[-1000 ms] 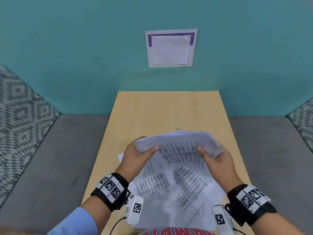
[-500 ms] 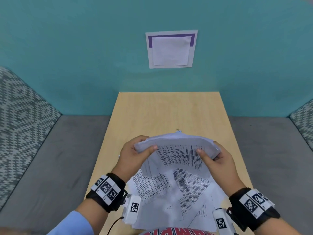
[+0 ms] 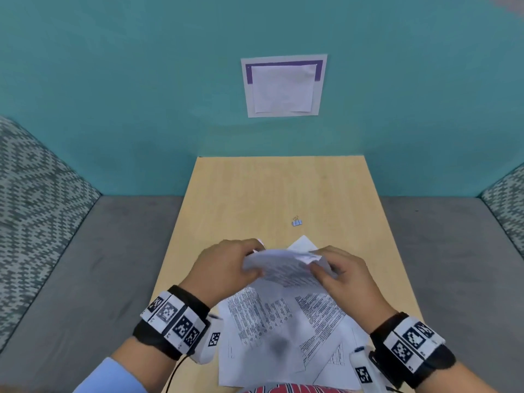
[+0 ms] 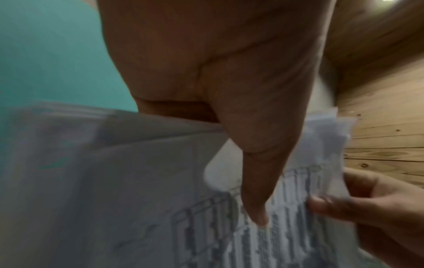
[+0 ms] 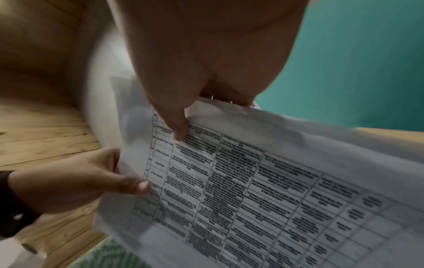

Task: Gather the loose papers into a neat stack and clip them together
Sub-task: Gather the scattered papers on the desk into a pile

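Several white printed papers (image 3: 283,316) hang fanned out and uneven above the near end of the wooden table (image 3: 255,194). My left hand (image 3: 226,268) pinches their upper left edge and my right hand (image 3: 337,272) pinches their upper right edge, thumbs on the printed face. In the left wrist view my left thumb (image 4: 254,199) presses the blurred papers (image 4: 137,199). The right wrist view shows my right hand's thumb (image 5: 176,125) on a printed table sheet (image 5: 252,190). A small blue binder clip (image 3: 296,222) lies on the table beyond the papers.
A teal partition wall (image 3: 113,95) stands behind the table and carries a taped white sheet (image 3: 283,86). Grey bench seats (image 3: 85,265) with patterned cushions (image 3: 34,194) flank the table on both sides.
Both hands have drawn closer together and lowered the bunch's top edge toward me. The binder clip, hidden behind the papers before, now shows on the table.
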### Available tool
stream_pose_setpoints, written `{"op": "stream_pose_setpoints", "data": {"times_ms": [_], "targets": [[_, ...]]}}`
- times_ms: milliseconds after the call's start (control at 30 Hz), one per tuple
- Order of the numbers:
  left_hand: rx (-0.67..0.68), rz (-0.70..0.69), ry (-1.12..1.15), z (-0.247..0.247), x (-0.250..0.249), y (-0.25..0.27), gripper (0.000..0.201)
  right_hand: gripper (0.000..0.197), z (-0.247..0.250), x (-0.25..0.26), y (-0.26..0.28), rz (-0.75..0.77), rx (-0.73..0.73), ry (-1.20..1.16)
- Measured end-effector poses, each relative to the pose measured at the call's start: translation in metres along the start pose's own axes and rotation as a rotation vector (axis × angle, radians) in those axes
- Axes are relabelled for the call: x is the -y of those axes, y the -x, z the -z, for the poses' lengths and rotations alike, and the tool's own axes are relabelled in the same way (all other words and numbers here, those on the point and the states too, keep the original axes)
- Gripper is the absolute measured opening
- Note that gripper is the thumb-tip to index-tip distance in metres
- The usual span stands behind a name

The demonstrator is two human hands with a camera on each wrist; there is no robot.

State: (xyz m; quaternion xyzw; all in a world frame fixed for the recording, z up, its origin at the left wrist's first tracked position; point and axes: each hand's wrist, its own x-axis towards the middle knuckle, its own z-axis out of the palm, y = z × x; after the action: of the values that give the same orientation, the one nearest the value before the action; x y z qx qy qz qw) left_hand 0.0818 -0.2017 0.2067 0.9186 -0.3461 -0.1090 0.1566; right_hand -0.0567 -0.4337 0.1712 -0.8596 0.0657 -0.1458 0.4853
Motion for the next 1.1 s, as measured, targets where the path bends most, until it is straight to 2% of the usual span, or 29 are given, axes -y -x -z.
{"op": "stream_pose_setpoints", "data": {"times_ms": [33, 100, 200, 267, 333, 367, 433, 500, 600, 667, 733, 833, 900, 933, 1033, 1100], "targets": [[0.025, -0.007, -0.008, -0.003, -0.005, 0.002, 0.03, 0.014, -0.001, 0.005, 0.0, 0.042, 0.033, 0.033], [0.025, -0.02, 0.028, -0.009, -0.014, 0.006, 0.024, 0.011, -0.002, 0.008, 0.001, 0.066, 0.058, 0.06], [0.04, 0.036, 0.202, -0.009, -0.01, 0.01, 0.015, 0.012, 0.007, -0.003, 0.006, -0.037, 0.005, 0.035], [0.052, 0.105, 0.411, -0.007, 0.005, 0.013, 0.014, 0.03, 0.021, -0.028, 0.014, -0.167, -0.076, 0.144], [0.064, 0.149, 0.622, -0.001, 0.02, 0.017, 0.027, 0.058, 0.036, -0.057, 0.026, -0.386, -0.162, 0.194], [0.054, 0.158, 0.719, 0.003, 0.024, 0.019, 0.028, 0.068, 0.043, -0.067, 0.031, -0.501, -0.18, 0.117], [0.033, 0.199, 0.896, 0.009, 0.028, 0.023, 0.027, 0.077, 0.052, -0.076, 0.035, -0.612, -0.145, -0.218], [-0.002, 0.258, 1.009, 0.008, 0.031, 0.024, 0.029, 0.067, 0.053, -0.071, 0.034, -0.623, -0.058, -0.479], [-0.08, 0.275, 1.125, -0.006, 0.037, 0.025, 0.036, 0.031, 0.052, -0.049, 0.025, -0.521, -0.024, -0.486], [-0.113, 0.284, 1.166, -0.018, 0.044, 0.024, 0.042, 0.019, 0.051, -0.045, 0.022, -0.458, -0.122, -0.443], [-0.083, 0.267, 1.127, -0.038, 0.054, 0.024, 0.049, 0.016, 0.047, -0.052, 0.025, -0.449, -0.172, -0.414], [0.118, 0.311, 0.947, -0.083, 0.079, 0.032, 0.049, 0.033, 0.027, -0.084, 0.047, -0.528, -0.071, -0.352], [0.241, 0.357, 0.81, -0.112, 0.092, 0.042, 0.039, 0.029, 0.014, -0.102, 0.062, -0.599, 0.027, -0.272], [0.258, 0.403, 0.784, -0.125, 0.1, 0.047, 0.034, 0.024, 0.009, -0.108, 0.066, -0.618, 0.055, -0.229], [0.156, 0.46, 0.781, -0.135, 0.104, 0.049, 0.009, 0.014, 0.003, -0.117, 0.067, -0.622, 0.039, -0.15], [0.074, 0.43, 0.775, -0.13, 0.101, 0.046, 0.015, 0.009, 0.004, -0.115, 0.063, -0.614, -0.024, -0.145]]}}
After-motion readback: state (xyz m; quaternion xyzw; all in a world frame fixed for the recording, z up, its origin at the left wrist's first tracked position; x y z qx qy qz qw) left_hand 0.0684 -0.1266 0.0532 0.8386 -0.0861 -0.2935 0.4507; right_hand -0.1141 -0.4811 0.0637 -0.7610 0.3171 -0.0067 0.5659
